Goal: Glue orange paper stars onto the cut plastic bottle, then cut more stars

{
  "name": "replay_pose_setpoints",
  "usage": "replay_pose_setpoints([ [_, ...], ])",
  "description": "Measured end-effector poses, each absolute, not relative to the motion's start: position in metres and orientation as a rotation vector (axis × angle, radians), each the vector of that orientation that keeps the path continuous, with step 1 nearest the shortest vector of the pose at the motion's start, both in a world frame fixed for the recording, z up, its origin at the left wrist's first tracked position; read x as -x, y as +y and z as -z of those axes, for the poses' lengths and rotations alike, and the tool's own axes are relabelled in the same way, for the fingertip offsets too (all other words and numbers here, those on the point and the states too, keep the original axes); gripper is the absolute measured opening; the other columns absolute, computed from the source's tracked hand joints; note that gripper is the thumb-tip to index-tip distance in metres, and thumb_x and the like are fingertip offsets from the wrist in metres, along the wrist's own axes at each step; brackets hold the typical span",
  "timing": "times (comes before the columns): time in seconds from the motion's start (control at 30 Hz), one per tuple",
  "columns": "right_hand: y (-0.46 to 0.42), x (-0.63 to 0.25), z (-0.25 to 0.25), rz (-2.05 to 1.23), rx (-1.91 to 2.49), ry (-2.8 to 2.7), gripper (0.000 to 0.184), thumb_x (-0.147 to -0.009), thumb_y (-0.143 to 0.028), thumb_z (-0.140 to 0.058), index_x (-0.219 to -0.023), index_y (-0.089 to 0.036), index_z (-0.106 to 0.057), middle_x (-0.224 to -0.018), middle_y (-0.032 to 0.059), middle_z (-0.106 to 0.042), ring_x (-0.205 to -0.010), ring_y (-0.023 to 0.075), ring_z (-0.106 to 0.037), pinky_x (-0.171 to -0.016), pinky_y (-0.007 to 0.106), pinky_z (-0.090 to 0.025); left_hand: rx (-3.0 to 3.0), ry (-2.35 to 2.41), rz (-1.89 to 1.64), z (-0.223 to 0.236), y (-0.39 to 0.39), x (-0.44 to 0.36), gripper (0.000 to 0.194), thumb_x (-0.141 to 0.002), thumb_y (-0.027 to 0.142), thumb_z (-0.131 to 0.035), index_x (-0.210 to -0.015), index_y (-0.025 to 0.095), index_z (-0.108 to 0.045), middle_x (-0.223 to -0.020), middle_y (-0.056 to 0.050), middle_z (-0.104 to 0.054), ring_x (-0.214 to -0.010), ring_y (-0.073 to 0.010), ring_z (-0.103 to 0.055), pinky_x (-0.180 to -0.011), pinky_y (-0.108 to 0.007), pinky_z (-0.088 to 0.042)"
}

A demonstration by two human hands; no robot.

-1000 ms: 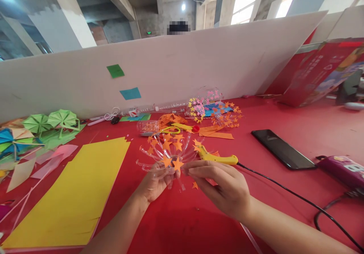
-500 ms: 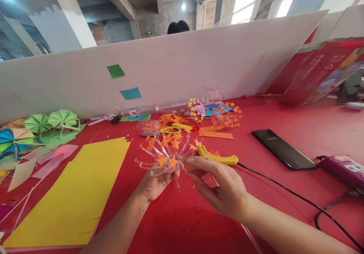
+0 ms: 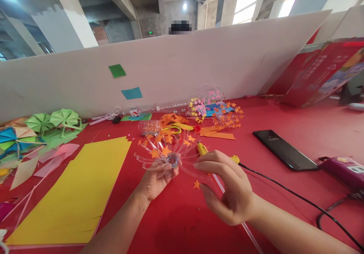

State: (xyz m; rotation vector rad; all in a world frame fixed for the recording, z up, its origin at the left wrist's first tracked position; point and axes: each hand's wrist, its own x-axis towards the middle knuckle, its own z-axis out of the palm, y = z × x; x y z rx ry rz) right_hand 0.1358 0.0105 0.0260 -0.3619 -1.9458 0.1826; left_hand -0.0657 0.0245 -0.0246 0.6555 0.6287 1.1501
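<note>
In my left hand (image 3: 159, 178) I grip a cut plastic bottle (image 3: 172, 160) by its neck end. Its clear strips fan outward, and orange paper stars (image 3: 165, 150) sit on several of them. My right hand (image 3: 227, 185) is apart from the bottle, thumb and fingers spread with nothing between them. A loose orange star (image 3: 196, 184) lies on the table close to my right fingertips. Partly hidden behind that hand is a yellow glue gun (image 3: 202, 149) with a black cord.
Yellow paper (image 3: 71, 193) covers the left side of the red table (image 3: 176, 227). A black phone (image 3: 284, 149) lies right, beside a purple device (image 3: 345, 170). Scissors (image 3: 173, 129), orange paper strips (image 3: 217, 133) and star-covered bottle pieces (image 3: 227, 115) are farther back, before a white partition (image 3: 170, 68).
My left hand has turned the bottle, so its round neck end now shows. My right hand has drawn back from it to the right and its fingers have spread.
</note>
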Motion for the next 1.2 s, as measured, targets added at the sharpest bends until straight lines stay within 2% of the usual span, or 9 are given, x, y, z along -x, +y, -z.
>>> replay_pose_setpoints([
  [0.2, 0.0158, -0.1289, -0.0224, -0.094, 0.406, -2.041, 0.021, -0.085, -0.003, -0.053, -0.098, -0.017, -0.06, -0.083, 0.0075, -0.069, -0.072, 0.0185, -0.059, -0.064, 0.033, -0.05, -0.629, 0.642, -1.163, 0.0234, 0.0248, 0.0644, 0.027, -0.06, 0.019, -0.081, -0.085, 0.013, -0.073, -0.082, -0.006, -0.07, -0.066, -0.0095, -0.057, -0.064, -0.02, -0.047],
  [0.3, 0.0154, -0.1304, -0.0197, -0.097, 0.357, -2.035, 0.022, -0.087, -0.002, -0.052, -0.103, -0.016, -0.059, -0.091, 0.0105, -0.07, -0.08, 0.0195, -0.062, -0.068, 0.033, -0.052, -0.645, 0.625, -1.159, 0.0253, 0.0243, 0.0651, 0.022, -0.06, 0.018, -0.081, -0.079, 0.012, -0.073, -0.08, -0.005, -0.068, -0.066, -0.0092, -0.057, -0.062, -0.019, -0.047],
  [0.43, 0.0135, -0.1328, -0.0193, -0.104, 0.291, -2.013, 0.026, -0.087, 0.0, -0.05, -0.106, -0.014, -0.059, -0.094, 0.0125, -0.071, -0.083, 0.0191, -0.065, -0.069, 0.032, -0.054, -0.684, 0.646, -1.109, 0.0311, 0.0244, 0.0673, 0.025, -0.062, 0.021, -0.08, -0.085, 0.013, -0.073, -0.082, -0.007, -0.069, -0.066, -0.0111, -0.058, -0.055, -0.02, -0.045],
  [0.63, 0.0116, -0.1282, -0.0194, -0.173, 0.382, -1.955, 0.02, -0.088, -0.004, -0.052, -0.102, -0.016, -0.058, -0.086, 0.0081, -0.07, -0.078, 0.0165, -0.066, -0.069, 0.028, -0.054, -0.659, 0.583, -1.141, 0.0295, 0.0259, 0.0658, 0.021, -0.062, 0.018, -0.081, -0.08, 0.012, -0.073, -0.081, -0.005, -0.068, -0.067, -0.0089, -0.058, -0.065, -0.019, -0.048],
  [0.77, 0.0097, -0.1264, -0.019, -0.236, 0.417, -1.909, 0.019, -0.089, -0.007, -0.053, -0.104, -0.019, -0.055, -0.082, 0.0039, -0.071, -0.072, 0.0143, -0.067, -0.067, 0.024, -0.055, -0.646, 0.607, -1.159, 0.0248, 0.0247, 0.0632, 0.019, -0.059, 0.017, -0.082, -0.074, 0.011, -0.073, -0.074, -0.004, -0.068, -0.066, -0.0096, -0.058, -0.065, -0.019, -0.049],
  [0.83, 0.0085, -0.1269, -0.0191, -0.216, 0.414, -1.931, 0.019, -0.09, -0.008, -0.053, -0.105, -0.019, -0.056, -0.082, 0.0042, -0.071, -0.071, 0.0143, -0.067, -0.067, 0.023, -0.055, -0.628, 0.617, -1.174, 0.0239, 0.0242, 0.0626, 0.018, -0.057, 0.016, -0.083, -0.071, 0.012, -0.072, -0.079, -0.004, -0.069, -0.069, -0.0106, -0.06, -0.064, -0.019, -0.049],
  [0.97, 0.0087, -0.1287, -0.0185, -0.205, 0.393, -1.944, 0.022, -0.09, -0.005, -0.053, -0.108, -0.017, -0.057, -0.084, 0.0063, -0.071, -0.074, 0.015, -0.066, -0.069, 0.025, -0.055, -0.639, 0.615, -1.163, 0.026, 0.0247, 0.0637, 0.022, -0.059, 0.015, -0.081, -0.079, 0.014, -0.072, -0.085, -0.005, -0.07, -0.075, -0.0117, -0.061, -0.065, -0.02, -0.048],
  [1.2, 0.0113, -0.1303, -0.0208, -0.122, 0.242, -1.994, 0.021, -0.091, -0.003, -0.048, -0.106, -0.011, -0.06, -0.085, 0.0127, -0.071, -0.078, 0.0184, -0.066, -0.067, 0.029, -0.056, -0.715, 0.627, -1.108, 0.0309, 0.0252, 0.0674, 0.029, -0.066, 0.021, -0.077, -0.093, 0.013, -0.071, -0.086, -0.006, -0.068, -0.067, -0.0114, -0.059, -0.06, -0.022, -0.045],
])
